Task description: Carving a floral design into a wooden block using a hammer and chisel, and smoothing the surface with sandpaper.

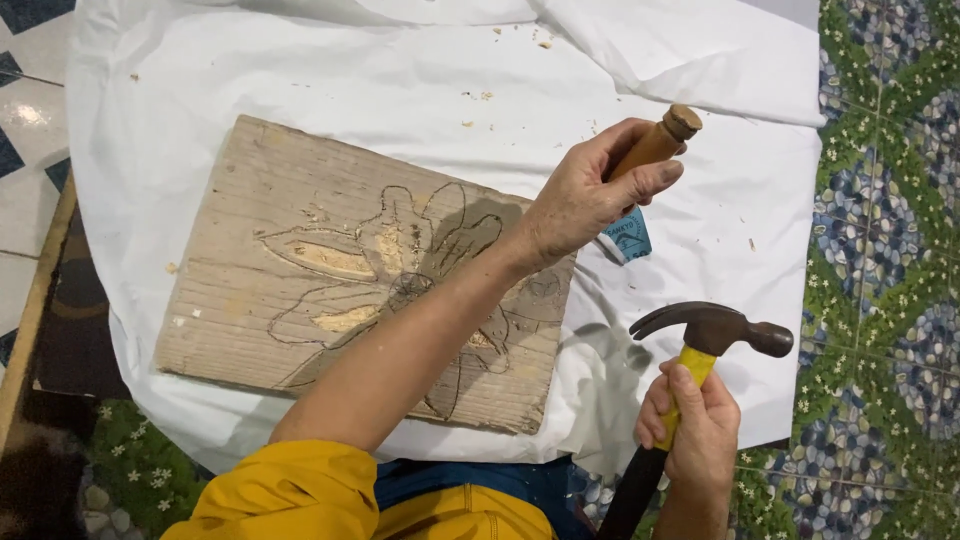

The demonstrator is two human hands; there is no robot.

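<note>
The left hand [585, 195] is closed around a chisel with a wooden handle [655, 145], whose butt end sticks out above the fingers toward the far right corner of the surface; the blade end is hidden behind the hand. This hand hangs just past the right edge of the wooden board [365, 275], with the forearm crossing the board's near right part. The right hand [695, 425] grips the yellow-and-black handle of a claw hammer [712, 330], head up, at the near right edge of the surface, well apart from the chisel.

The board lies flat near the middle-left of the surface, tilted a little so its far left corner points toward the far left. A flower outline is cut into it, with some petals gouged pale. It rests on a white cloth [420, 70] that covers the surface [790, 300]. Open cloth lies beyond the board's far edge and to its right, between the two hands. Small wood chips [480, 96] are scattered toward the far edge. A small blue-and-white label [628, 237] lies on the cloth just under the left hand. Patterned floor tiles [890, 200] show past the right edge.
</note>
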